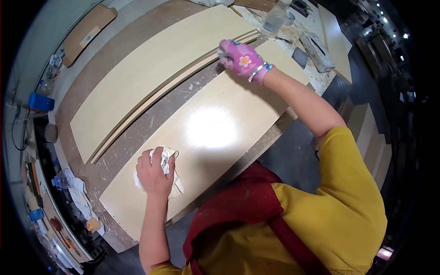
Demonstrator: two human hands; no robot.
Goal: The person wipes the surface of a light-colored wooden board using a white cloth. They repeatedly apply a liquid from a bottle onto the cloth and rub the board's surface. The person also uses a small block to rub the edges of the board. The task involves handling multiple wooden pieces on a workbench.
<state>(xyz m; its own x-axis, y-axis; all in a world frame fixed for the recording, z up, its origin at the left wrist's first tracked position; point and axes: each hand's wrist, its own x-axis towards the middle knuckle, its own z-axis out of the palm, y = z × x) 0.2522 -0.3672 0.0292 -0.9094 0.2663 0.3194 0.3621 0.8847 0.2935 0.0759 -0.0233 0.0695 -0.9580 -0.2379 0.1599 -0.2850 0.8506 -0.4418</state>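
Observation:
A long pale wooden board (169, 137) lies across the bench in front of me, glare shining on its middle. My bare left hand (155, 176) presses a crumpled white cloth (176, 187) onto the board's near left part, fingers curled over it. Farther right, my right hand (244, 60) wears a pink flowered glove and is closed near the board's far edge. A bit of something greyish shows at its fingers, too small and covered to name. Just beyond the glove lie stacked curved pale panels (156, 68), their edges facing me.
At the far right stand a clear plastic bottle (275, 20) and a whitish box-shaped holder (317, 52), beside a small grey square pad (300, 57). A cardboard piece (89, 34) lies at the far left. A blue container (41, 102) and a side shelf with clutter line the left.

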